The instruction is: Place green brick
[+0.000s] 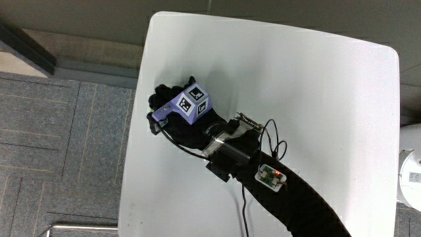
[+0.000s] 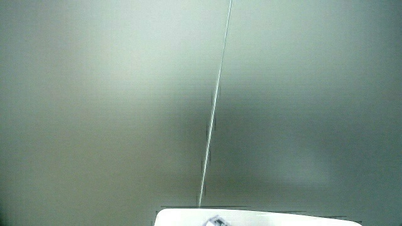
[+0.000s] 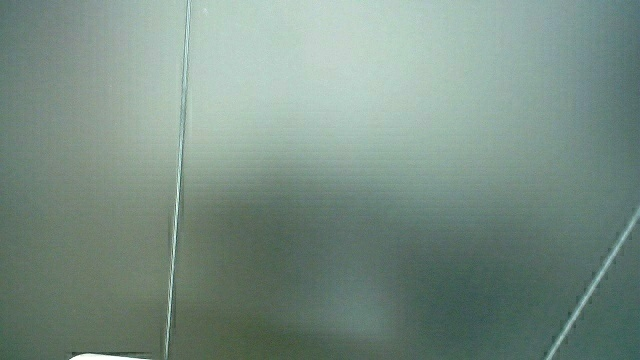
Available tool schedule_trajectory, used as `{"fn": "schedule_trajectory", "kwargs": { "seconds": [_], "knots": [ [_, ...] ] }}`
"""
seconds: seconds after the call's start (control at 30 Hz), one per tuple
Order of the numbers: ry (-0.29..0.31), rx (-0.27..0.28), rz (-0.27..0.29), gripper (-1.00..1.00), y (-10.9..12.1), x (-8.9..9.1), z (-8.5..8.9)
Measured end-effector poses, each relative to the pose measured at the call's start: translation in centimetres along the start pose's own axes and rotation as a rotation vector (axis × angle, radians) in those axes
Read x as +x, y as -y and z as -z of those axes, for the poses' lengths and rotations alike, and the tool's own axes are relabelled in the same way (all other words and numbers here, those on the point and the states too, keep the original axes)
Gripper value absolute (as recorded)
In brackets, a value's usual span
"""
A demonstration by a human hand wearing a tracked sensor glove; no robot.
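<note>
At table (image 1: 316,92) edge | grip (image 1: 177,115) (gloved hand) down | green brick unseen | clench undeterminable

No readable words, brands or numbers anywhere. Only markings: black-and-white square code patterns on the faces of the small purple-edged cube (image 1: 192,105) strapped to the back of the black-gloved hand (image 1: 176,118); these carry no legible characters.
</note>
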Motion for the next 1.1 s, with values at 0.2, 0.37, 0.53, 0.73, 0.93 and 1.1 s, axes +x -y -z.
{"fn": "schedule_trajectory", "kwargs": {
  "seconds": [0.2,0.37,0.53,0.73,0.93,1.1],
  "knots": [
    [-0.033,-0.004,0.025,0.00,0.1,0.8,0.6],
    [-0.043,-0.054,-0.011,-0.06,0.2,0.8,0.8],
    [-0.061,-0.035,0.008,-0.22,0.0,1.1,0.8],
    [-0.080,-0.063,0.003,-0.41,-0.1,1.0,0.6],
    [-0.022,-0.080,0.044,-0.59,-0.7,2.3,2.6],
    [-0.013,-0.125,0.018,-0.75,-0.2,0.9,1.1]
  ]
}}
